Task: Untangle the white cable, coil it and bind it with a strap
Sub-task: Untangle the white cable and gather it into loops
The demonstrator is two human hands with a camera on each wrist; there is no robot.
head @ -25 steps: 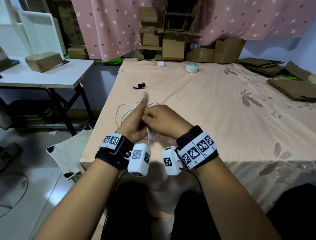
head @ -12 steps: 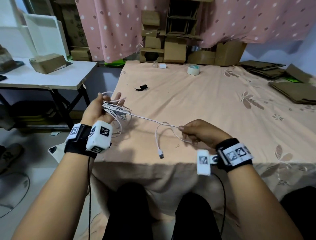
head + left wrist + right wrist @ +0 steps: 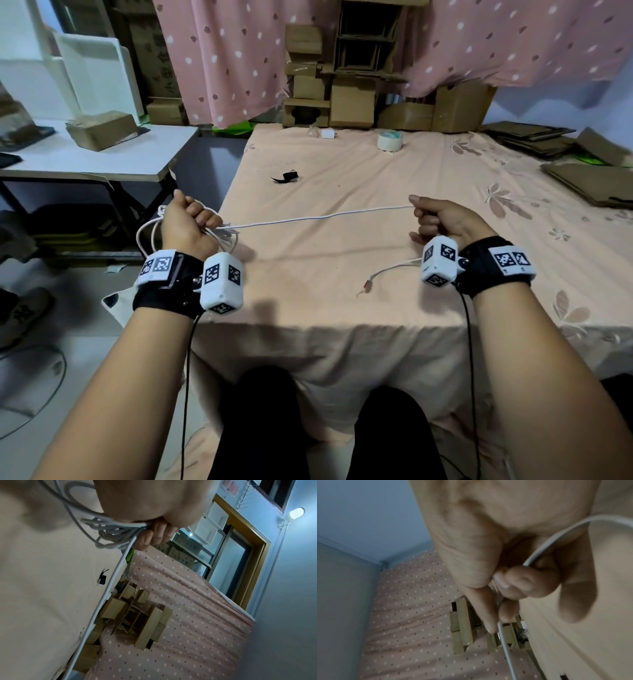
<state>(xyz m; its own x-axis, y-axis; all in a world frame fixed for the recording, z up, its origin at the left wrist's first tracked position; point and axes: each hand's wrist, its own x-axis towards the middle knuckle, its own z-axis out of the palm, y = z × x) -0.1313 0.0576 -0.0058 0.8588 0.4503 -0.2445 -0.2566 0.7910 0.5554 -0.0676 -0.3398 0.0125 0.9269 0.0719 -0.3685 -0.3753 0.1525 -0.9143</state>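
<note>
So the left hand (image 3: 186,228) is clenched around a messy bundle of the white cable (image 3: 318,216), loops spilling out at its 9 o'clock side off the table edge. The right hand (image 3: 442,222) pinches the cable further along, fingers curled round it, and the free plug end (image 3: 368,285) dangles down toward 7 o'clock from that wrist, just above the pink tablecloth (image 3: 342,164).

Risk as I see it: the bundle looks knotted, so pulling harder sideways could cinch the tangle tighter instead of freeing it. The loose loops could also slip off the fingers.

The stretched run lies roughly 9-to-3 across the table, rising slightly to the right. The black strap (image 3: 286,177) sits at 12, untouched.
</note>
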